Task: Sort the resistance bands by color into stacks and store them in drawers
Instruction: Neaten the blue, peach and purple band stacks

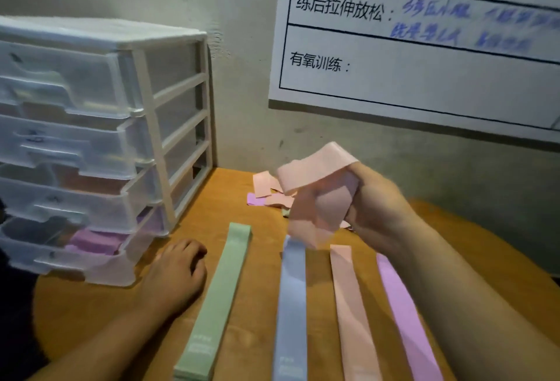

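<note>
My right hand (375, 208) grips a crumpled peach resistance band (315, 193), lifted above the table. Flat on the wooden table (263, 296) lie four bands side by side: a green stack (218, 299), a blue band (292, 311), a peach band (351, 311) and a pink-purple band (403, 317). A loose pile of peach and purple bands (268, 191) lies at the back by the wall. My left hand (175, 271) rests on the table beside the drawers, fingers loosely curled, holding nothing. The white drawer unit (100, 138) has its drawers pulled out; the bottom one holds purple bands (94, 241).
A wall rises directly behind the table, with a white printed chart (424, 56) fixed to it at upper right. The drawer unit fills the table's left rear. The table's curved edge (521, 253) runs along the right.
</note>
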